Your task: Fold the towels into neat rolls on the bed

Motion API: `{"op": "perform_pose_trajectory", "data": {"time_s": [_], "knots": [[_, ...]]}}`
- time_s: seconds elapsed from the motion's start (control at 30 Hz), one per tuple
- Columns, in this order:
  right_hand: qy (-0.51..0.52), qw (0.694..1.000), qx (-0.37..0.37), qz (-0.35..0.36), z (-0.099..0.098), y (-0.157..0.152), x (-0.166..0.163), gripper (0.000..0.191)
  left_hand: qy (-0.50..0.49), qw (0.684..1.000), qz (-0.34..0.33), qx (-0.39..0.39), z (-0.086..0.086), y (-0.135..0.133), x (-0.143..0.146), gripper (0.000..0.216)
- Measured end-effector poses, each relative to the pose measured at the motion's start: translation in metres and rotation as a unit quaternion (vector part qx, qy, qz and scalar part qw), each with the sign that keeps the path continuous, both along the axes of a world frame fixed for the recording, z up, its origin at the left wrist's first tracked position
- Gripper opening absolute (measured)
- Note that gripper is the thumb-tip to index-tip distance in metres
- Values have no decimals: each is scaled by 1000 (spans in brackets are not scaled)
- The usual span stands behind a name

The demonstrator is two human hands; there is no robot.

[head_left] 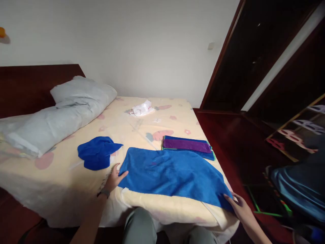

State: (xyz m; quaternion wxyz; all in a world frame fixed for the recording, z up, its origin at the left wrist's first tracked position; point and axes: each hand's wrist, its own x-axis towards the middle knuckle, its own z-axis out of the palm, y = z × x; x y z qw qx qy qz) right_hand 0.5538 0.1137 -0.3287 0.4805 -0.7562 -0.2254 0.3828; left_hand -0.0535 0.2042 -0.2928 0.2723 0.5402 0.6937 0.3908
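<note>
A blue towel [172, 174] lies spread lengthwise across the near part of the bed, slightly rumpled in its middle. At its left end, my left hand [114, 178] has the thumb over the cloth and the fingers at the edge. The right end is pinched by my right hand [238, 205], close to the bed's corner. Just behind the towel sits a folded stack of blue cloths with a purple cloth [186, 145] on top. A crumpled blue cloth [98, 154] rests left of the towel, apart from my left hand.
The bed [175, 117] has a cream patterned sheet. A grey quilt [66, 108] is bunched by the dark headboard [33, 79]. Toward the wall lies a white plastic bag [142, 108]. A shoe rack [297, 135] and a blue-covered object [299, 186] stand at right.
</note>
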Motion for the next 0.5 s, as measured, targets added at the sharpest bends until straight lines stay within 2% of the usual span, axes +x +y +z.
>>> {"op": "perform_pose_trajectory", "data": {"time_s": [0.1,0.23,0.37,0.5], "knots": [[21,999,31,-3,5,-16,6,69,-6,999,-35,-12,0,-10,-13,71],[15,993,119,3,29,-36,10,63,-132,990,7,-42,17,-17,-31,62],[-3,996,75,42,33,-58,2,52,-168,983,40,-60,19,-36,-42,51],[-71,995,8,65,19,-78,-6,46,-103,990,87,-47,5,-58,-48,41]]}}
